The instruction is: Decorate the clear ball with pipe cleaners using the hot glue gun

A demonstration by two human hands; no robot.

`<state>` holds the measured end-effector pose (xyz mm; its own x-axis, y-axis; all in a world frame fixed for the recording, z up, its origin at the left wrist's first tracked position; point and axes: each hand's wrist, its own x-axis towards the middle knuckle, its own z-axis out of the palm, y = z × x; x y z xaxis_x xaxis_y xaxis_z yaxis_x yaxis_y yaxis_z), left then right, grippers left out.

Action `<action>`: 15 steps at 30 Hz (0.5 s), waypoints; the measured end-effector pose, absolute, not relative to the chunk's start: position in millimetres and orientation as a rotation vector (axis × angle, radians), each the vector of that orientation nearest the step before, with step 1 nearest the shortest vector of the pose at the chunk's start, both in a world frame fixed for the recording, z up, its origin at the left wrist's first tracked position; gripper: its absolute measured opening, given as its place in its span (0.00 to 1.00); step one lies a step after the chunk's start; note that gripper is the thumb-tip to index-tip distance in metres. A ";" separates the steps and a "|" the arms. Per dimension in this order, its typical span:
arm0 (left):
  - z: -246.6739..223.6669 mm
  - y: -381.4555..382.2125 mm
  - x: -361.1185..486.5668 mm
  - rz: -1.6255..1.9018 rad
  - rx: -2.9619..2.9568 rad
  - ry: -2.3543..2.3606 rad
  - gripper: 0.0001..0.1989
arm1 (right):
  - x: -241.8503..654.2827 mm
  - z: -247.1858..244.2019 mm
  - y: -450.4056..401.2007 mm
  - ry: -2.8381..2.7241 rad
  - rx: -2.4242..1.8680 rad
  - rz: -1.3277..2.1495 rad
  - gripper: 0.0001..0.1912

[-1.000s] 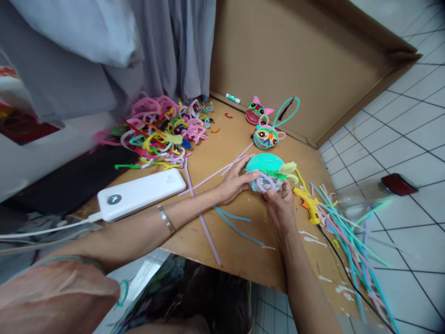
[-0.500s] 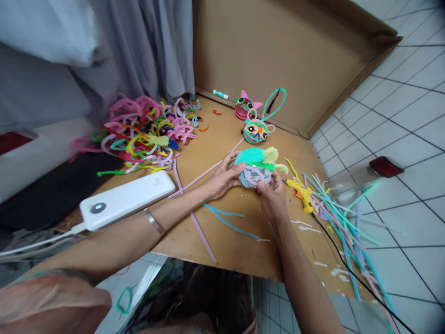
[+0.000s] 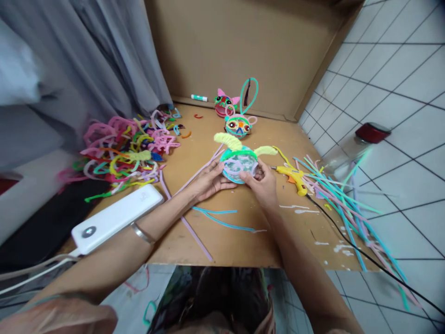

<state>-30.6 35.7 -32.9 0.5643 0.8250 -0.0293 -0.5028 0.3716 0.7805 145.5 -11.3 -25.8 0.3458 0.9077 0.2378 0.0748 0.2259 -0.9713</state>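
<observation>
Between my two hands is a round craft piece point(image 3: 239, 163), clear in the middle with a green and teal rim, lilac loops on its face and two pale yellow ear shapes on top. My left hand point(image 3: 211, 182) cups its left side and lower edge. At the lower right edge, my right hand point(image 3: 259, 182) pinches it with thumb and fingers. Behind it stand a teal-rimmed animal face point(image 3: 238, 126) with a tall loop and a red and green face point(image 3: 224, 105) with pink ears.
A yellow glue gun point(image 3: 295, 180) lies right of my hands, beside loose pipe cleaners point(image 3: 342, 199). Bent pipe cleaners point(image 3: 120, 144) are heaped at the left, near a white power bank point(image 3: 118, 218). A clear bottle point(image 3: 347, 148) with a red lid stands at the right.
The craft piece has been turned so its round face and both yellow ears now show, one on each side. Both hands still hold it, and the camera view has shifted.
</observation>
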 end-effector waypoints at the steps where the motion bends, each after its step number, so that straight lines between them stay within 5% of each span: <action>1: -33.3 35.9 -31.1 0.876 0.814 0.451 0.26 | 145.9 -25.6 -12.0 -1.086 -1.233 0.725 0.41; 15: -34.7 35.1 -32.3 0.844 0.854 0.464 0.34 | 143.9 -34.2 -12.7 -1.179 -1.363 0.544 0.29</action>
<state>-32.3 35.1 -34.7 0.5967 0.8018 -0.0323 -0.4577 0.3731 0.8070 143.9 -12.7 -34.2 0.3782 0.8675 0.3231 0.3178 0.2061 -0.9255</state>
